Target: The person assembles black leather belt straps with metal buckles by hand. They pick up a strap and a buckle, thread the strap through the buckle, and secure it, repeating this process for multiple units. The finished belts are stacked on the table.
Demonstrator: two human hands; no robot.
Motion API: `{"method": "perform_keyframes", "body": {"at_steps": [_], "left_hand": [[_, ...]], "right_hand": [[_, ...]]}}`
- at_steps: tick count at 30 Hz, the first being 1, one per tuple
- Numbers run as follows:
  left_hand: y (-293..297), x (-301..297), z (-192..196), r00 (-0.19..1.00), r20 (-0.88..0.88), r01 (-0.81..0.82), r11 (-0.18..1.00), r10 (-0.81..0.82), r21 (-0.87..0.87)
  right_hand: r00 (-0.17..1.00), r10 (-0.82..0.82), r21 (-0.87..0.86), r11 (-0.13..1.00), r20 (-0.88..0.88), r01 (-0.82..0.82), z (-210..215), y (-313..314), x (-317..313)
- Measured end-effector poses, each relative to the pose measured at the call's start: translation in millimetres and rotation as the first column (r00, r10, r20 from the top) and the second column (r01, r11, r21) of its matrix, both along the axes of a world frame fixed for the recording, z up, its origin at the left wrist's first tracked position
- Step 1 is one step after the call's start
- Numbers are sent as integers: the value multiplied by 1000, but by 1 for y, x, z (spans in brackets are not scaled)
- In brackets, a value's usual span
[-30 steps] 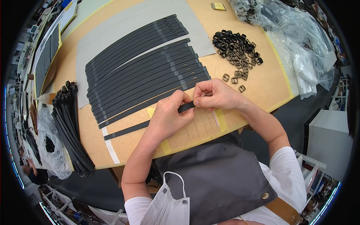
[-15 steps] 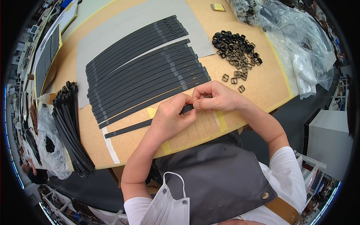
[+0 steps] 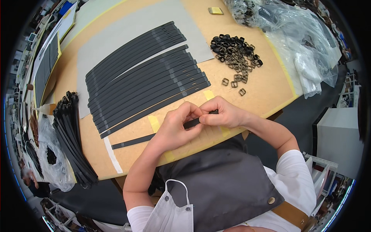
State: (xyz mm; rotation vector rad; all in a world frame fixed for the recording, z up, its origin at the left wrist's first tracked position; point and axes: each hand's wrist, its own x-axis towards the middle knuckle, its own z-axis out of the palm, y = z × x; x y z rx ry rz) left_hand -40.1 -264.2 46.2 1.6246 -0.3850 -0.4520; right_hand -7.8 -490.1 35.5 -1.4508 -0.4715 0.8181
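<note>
Both of my hands hold one narrow black strap [image 3: 133,141] above the near edge of the table. Its free tail runs out to the left beneath my left wrist. My left hand [image 3: 176,127] pinches the strap between thumb and fingers. Close beside it, my right hand [image 3: 226,113] grips the strap's right end, thumb on top. A small dark piece shows at the right fingertips; the fingers hide most of it, so its kind is unclear. Beyond my hands lie rows of similar black straps [image 3: 143,83], side by side, with slots near their right ends.
Bronze buckles [image 3: 242,92] and black loops [image 3: 226,40] are heaped at the right. On the left hangs a bundle of black straps [image 3: 71,135] over the edge, by a clear plastic bag [image 3: 50,154]. More plastic wrapping [image 3: 305,50] covers the far right. A small yellow-topped block [image 3: 215,11] lies at the back.
My hands have come slightly nearer to me, and the strap's tail has moved with them. The whole view has shifted a little. Both hands keep their grip on the strap.
</note>
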Motion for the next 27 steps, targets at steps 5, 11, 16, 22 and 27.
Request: {"method": "perform_keyframes", "body": {"at_steps": [5,11,16,22,27], "left_hand": [[-2,-3,-6,996,-35,83,996,-85,-43],[-9,-3,1,961,241,71,960,-139,271],[-5,19,-12,722,691,-319,876,-23,363],[-3,23,-16,756,653,-442,773,47,456],[1,19,-10,857,515,-313,811,16,495]], "right_hand": [[994,-87,-49,995,60,90,6,-1,-15],[938,-189,-307,910,289,278,34,-38,10],[624,-273,-313,679,732,664,24,-74,59],[450,55,-388,606,891,695,6,-61,90],[510,36,-410,644,859,645,-1,-54,82]]}}
